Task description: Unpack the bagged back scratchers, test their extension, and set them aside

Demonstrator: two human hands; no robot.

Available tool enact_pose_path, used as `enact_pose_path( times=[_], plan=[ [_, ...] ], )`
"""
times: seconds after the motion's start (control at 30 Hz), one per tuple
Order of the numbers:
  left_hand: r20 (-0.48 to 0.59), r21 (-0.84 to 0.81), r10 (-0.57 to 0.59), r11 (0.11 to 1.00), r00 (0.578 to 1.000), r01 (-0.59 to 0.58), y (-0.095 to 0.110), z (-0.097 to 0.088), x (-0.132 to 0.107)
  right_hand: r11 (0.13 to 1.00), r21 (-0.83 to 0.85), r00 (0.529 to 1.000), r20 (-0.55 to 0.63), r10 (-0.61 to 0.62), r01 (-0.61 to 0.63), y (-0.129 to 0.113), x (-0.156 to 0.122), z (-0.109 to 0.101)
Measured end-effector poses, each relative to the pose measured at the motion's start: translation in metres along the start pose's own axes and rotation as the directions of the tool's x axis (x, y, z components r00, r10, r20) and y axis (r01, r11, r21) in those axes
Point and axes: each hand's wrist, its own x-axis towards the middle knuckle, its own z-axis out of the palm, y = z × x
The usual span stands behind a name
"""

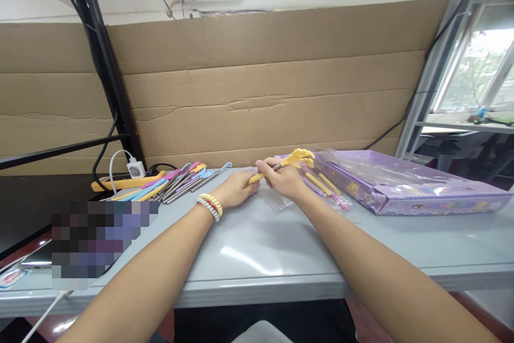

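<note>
Both my hands meet at the far middle of the grey table [257,246]. My left hand [237,189] is closed round the yellow handle end of a yellow back scratcher [297,158]. Fingers of my right hand [282,178] pinch its thin metal shaft just behind the hand-shaped yellow head. The scratcher points to the right and slightly up, above a clear plastic sleeve [277,201] lying on the table. My left wrist wears yellow and white coil bands [210,205].
A pile of several scratchers in pink, blue and yellow [176,181] lies left of my hands. More in plastic sleeves [327,185] lie to the right, beside a flat purple box [401,185]. A power strip with charger [134,172] sits at the far left. A cardboard wall stands behind.
</note>
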Motion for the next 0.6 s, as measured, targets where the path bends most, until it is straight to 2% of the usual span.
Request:
enact_pose_path(
  times=[0.13,0.3,0.37,0.53,0.6],
  plan=[
    [-0.058,-0.136,0.058,0.989,0.997,-0.065,0.003,-0.003,0.0,0.975,0.197,0.993,0.076,0.087,-0.1,0.0,0.003,-0.003],
    [-0.139,-0.094,0.006,0.995,0.99,-0.019,0.004,-0.004,0.0,0.894,0.398,0.979,0.081,0.188,-0.205,0.003,0.005,-0.005],
    [-0.177,-0.057,0.011,0.998,0.984,-0.021,0.004,-0.005,-0.001,0.871,0.445,0.978,0.094,0.186,-0.209,0.006,0.005,-0.006],
    [-0.279,-0.03,0.095,0.994,0.956,-0.107,0.005,-0.003,0.001,0.851,0.483,0.975,0.173,0.14,-0.208,0.012,0.005,-0.004],
    [-0.322,-0.045,0.097,0.992,0.942,-0.118,0.006,-0.001,0.002,0.837,0.509,0.979,0.143,0.148,-0.201,0.012,0.007,0.001]
  ],
)
